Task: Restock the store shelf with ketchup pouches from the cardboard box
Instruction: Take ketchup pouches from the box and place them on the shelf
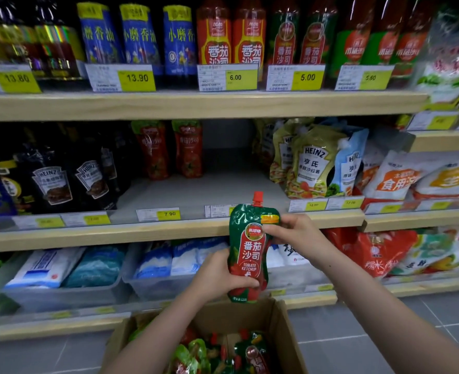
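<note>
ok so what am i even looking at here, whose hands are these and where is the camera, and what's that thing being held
There is no machine here. The one picture comes from a wide-angle camera worn on a person's head, looking forward and down, so the two bare arms reaching up from the bottom are that person's own.

Both hands hold one ketchup pouch, green and red with a red cap, upright in front of the shelves. The left hand wraps round its lower part; the right hand takes its grip near the top.

Below them is an open cardboard box with more pouches of the same kind lying inside.

Ahead is the middle shelf, with a bare patch in its centre. Two red pouches stand at the back of it, dark Heinz pouches to the left, and Heinz salad dressing pouches to the right. Bottles fill the shelf above.
</note>
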Demonstrator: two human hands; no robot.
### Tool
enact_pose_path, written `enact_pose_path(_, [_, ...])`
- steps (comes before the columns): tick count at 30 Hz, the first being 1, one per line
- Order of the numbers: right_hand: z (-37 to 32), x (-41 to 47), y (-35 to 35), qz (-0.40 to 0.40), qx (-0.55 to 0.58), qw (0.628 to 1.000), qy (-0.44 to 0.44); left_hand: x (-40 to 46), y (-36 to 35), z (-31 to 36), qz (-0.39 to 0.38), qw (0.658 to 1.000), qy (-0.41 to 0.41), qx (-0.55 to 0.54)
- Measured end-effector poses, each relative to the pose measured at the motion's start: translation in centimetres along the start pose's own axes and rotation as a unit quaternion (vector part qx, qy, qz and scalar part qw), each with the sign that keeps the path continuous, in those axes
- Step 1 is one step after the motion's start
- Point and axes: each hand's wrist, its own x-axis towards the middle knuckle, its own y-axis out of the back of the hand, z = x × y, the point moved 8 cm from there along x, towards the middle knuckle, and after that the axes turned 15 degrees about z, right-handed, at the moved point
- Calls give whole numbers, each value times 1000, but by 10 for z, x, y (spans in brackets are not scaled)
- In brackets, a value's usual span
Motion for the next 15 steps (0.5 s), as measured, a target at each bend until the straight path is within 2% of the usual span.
enact_pose_path(4, [4, 4, 6, 43, 20, 999, -7, 1, 4, 8, -5, 1000, 3, -26])
enact_pose_path(9, [-6, 11, -1, 22, 36, 999, -8, -6, 11, 12, 32, 993, 30, -109])
enact_pose_path(12, [-5, 11, -5, 9, 53, 998, 10, 2, 23, 20, 60, 992, 26, -108])
enact_pose_path(15, [-9, 16, 0, 40, 52, 998, 9, 12, 31, 30, 48, 994, 14, -100])
